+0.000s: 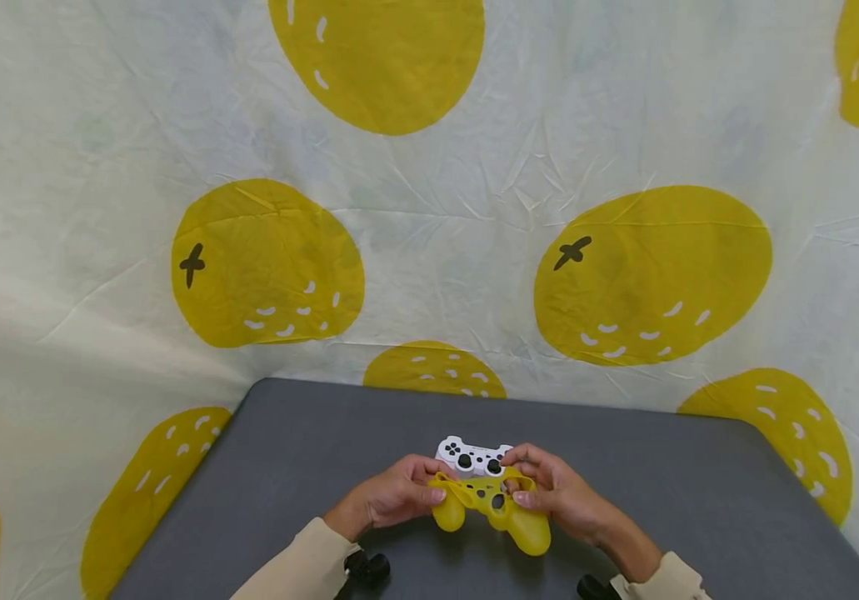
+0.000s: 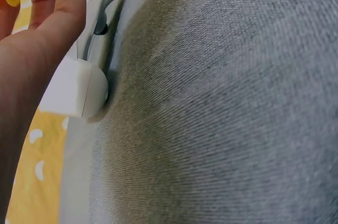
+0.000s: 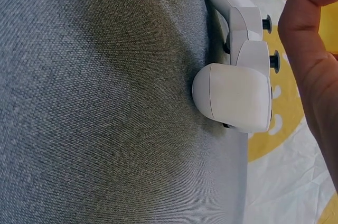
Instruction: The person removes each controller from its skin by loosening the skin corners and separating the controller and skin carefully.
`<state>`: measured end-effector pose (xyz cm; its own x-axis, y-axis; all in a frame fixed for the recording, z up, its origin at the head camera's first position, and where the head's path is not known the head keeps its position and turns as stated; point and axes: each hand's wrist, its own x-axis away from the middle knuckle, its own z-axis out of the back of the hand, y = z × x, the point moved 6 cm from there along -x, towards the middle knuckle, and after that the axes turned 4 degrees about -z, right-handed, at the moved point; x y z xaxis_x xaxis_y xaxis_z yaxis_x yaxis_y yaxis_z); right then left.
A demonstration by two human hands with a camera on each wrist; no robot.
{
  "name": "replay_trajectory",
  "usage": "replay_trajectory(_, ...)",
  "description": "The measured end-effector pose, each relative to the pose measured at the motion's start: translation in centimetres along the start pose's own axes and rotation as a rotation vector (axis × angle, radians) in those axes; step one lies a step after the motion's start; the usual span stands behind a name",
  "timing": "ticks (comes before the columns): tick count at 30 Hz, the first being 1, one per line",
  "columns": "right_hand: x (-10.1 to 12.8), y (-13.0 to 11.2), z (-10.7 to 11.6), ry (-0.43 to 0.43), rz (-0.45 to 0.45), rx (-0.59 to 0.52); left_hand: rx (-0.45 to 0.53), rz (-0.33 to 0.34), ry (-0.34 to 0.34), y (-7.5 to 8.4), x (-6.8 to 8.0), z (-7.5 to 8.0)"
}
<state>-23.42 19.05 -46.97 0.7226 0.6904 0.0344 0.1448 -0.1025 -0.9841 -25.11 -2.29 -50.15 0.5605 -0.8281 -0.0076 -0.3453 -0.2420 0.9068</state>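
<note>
Covering table [image 1: 699, 500], grey cloth; lemon-print backdrop [image 1: 429, 208].

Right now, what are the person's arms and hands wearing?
Both hands, the left hand and the right hand, are bare, with no gloves. Each arm has a long cream sleeve. A small black device sits at each wrist.

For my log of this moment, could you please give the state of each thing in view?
White game controller: lying on the grey table, uncovered.
Yellow silicone cover: off the controller, held up and stretched between both hands.
Left hand: fingers grip the cover's left side.
Right hand: fingers grip the cover's right side.
</note>
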Motion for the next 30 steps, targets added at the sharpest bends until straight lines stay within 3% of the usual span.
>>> replay_trajectory(7,0.0,0.0,0.0,-0.001,-0.008,-0.004,0.038,-0.027,-0.057,0.4,0.0,-0.4)
replay_trajectory(15,-0.1,0.2,0.2,0.013,-0.01,0.01,0.031,-0.047,0.09,0.3,-0.1,0.2)
replay_trajectory(18,-0.2,0.3,0.2,0.013,-0.005,0.008,0.022,-0.057,0.115,0.3,-0.2,0.4)
replay_trajectory(23,-0.1,0.2,0.2,0.012,0.013,-0.008,0.027,-0.058,0.019,0.4,-0.1,0.2)
replay_trajectory(30,-0.1,0.2,0.0,0.005,0.007,-0.028,0.008,0.001,-0.148,0.8,0.2,-0.6)
